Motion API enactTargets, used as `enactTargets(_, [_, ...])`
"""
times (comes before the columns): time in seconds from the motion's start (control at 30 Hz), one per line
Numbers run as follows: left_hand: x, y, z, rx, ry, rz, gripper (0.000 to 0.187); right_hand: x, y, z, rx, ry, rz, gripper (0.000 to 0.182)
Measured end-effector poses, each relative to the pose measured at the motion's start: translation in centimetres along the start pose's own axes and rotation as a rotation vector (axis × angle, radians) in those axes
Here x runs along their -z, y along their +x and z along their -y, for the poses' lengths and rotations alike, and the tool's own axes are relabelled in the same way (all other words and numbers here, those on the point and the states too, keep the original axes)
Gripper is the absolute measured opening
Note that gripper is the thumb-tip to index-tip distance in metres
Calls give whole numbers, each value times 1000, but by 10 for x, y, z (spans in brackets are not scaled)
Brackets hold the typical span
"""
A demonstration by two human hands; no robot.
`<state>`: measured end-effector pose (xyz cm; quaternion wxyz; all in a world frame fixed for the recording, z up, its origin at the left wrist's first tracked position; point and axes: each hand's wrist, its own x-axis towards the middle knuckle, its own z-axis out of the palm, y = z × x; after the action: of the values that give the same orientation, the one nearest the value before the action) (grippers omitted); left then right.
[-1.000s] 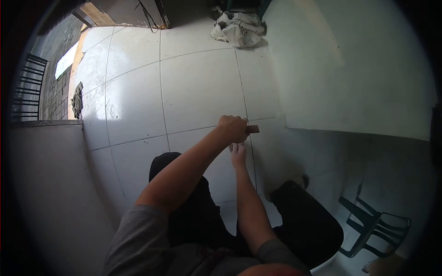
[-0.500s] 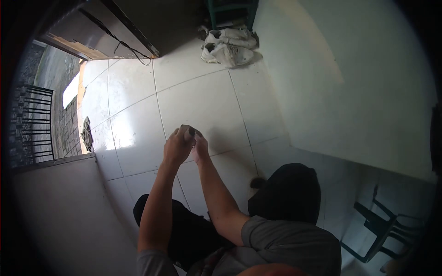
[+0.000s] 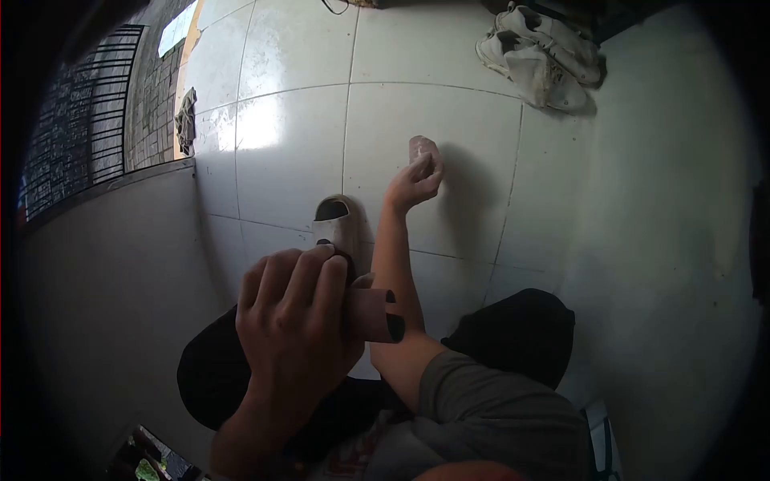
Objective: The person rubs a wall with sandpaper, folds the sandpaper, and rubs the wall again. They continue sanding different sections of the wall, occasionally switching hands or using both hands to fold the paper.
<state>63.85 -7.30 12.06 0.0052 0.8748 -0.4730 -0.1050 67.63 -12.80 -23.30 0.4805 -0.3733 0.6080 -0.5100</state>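
My left hand (image 3: 293, 317) is large and close to the camera, back of the hand up. Its fingers are wrapped round a curled pinkish-brown sheet (image 3: 367, 315), which forms a tube with a dark inside and a torn or notched end. Farther out over the floor, my right hand (image 3: 417, 183) is closed on a flat pinkish piece (image 3: 422, 147) that sticks up past the fingers; what it is cannot be made out. Below and partly behind my left hand is a pale shoe (image 3: 335, 220) with a dark opening.
A pair of worn white sneakers (image 3: 541, 60) lies on the tiled floor (image 3: 425, 104) by the right wall. A low wall (image 3: 120, 264) runs along the left. A crumpled cloth (image 3: 185, 122) and a black barred gate (image 3: 112, 100) are beyond. A shiny dark object (image 3: 148, 457) shows bottom left.
My hands were together over the floor and are now apart. The left has come back close to the camera with the curled sheet; the right holds the pinkish piece farther out. The view has shifted.
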Motion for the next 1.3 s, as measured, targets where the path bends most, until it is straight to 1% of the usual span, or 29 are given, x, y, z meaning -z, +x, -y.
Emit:
enactTargets(0.03, [-1,7,2,-48,-21,-19,39,1,14,2,8,-10,6,19])
enactTargets(0.07, [-9,15,2,-13,11,-13,39,-3,28,-11,-6,-11,-3,21])
enactTargets(0.17, [-18,50,10,-182,142,105,38,-14,80,9,32,1,58,22])
enactTargets(0.23, [-21,76,3,-267,89,109,33,-18,114,17,75,82,95,20])
enactTargets(0.27, [-21,88,-2,-356,110,100,31,-19,134,16,26,165,147,20])
enactTargets(0.3, [-22,102,-8,-451,132,77,29,-18,149,43,26,293,236,21])
enactTargets(0.37, [-25,130,-22,-626,70,41,27,-6,187,58,26,262,511,24])
enactTargets(0.4, [-28,150,-32,-703,66,52,37,-1,197,80,130,197,553,27])
enactTargets(0.43, [-31,169,-39,-771,23,8,36,3,222,60,284,75,561,31])
enactTargets(0.47, [-34,187,-48,-846,-24,-27,36,12,216,81,117,300,572,37])
enactTargets(0.5, [-37,204,-60,-927,-77,-46,35,25,216,116,-61,348,573,40])
enactTargets(0.57, [-53,233,-71,-988,-40,199,41,66,211,121,318,166,515,51])
enactTargets(0.6, [-69,244,-76,-999,75,302,43,89,194,145,97,353,446,57])
enactTargets(0.63, [-84,251,-81,-1003,195,396,47,116,174,176,49,485,366,58])
enactTargets(0.67, [-90,253,-86,-1028,315,485,50,142,165,189,-79,473,258,58])
enactTargets(0.7, [-105,255,-91,-1026,376,579,48,166,153,211,-126,622,209,59])
enactTargets(0.73, [-90,249,-105,-893,421,872,46,183,142,232,-97,752,193,57])
enactTargets(0.77, [-96,246,-109,-927,423,901,43,193,135,248,-64,889,193,56])
enactTargets(0.87, [-107,238,-132,-1002,432,881,41,216,128,276,-74,728,201,50])
enactTargets(0.93, [-111,232,-144,-1066,415,843,44,212,128,301,-46,476,217,46])
enactTargets(0.97, [-121,228,-149,-1109,373,886,45,212,127,316,-54,346,224,45])
enactTargets(1.0, [-132,231,-154,-1138,331,923,47,210,116,356,-6,243,217,45])
enactTargets(1.03, [-141,240,-154,-1162,300,950,48,211,108,402,133,116,266,45])
enactTargets(1.1, [-170,245,-149,-1269,261,869,48,224,89,498,338,-22,208,45])
enactTargets(1.13, [-190,250,-145,-1337,263,823,48,232,82,541,588,-79,103,41])
enactTargets(1.17, [-204,253,-147,-1413,253,771,48,240,74,587,882,-294,-85,37])
enactTargets(1.2, [-214,257,-149,-1309,375,924,48,254,71,630,1111,-525,-269,35])
enactTargets(1.23, [-222,261,-152,-1188,498,1071,48,263,69,671,1328,-569,-371,34])
enactTargets(1.3, [-191,256,-141,-1098,590,1065,46,294,71,743,1454,-745,-634,35])
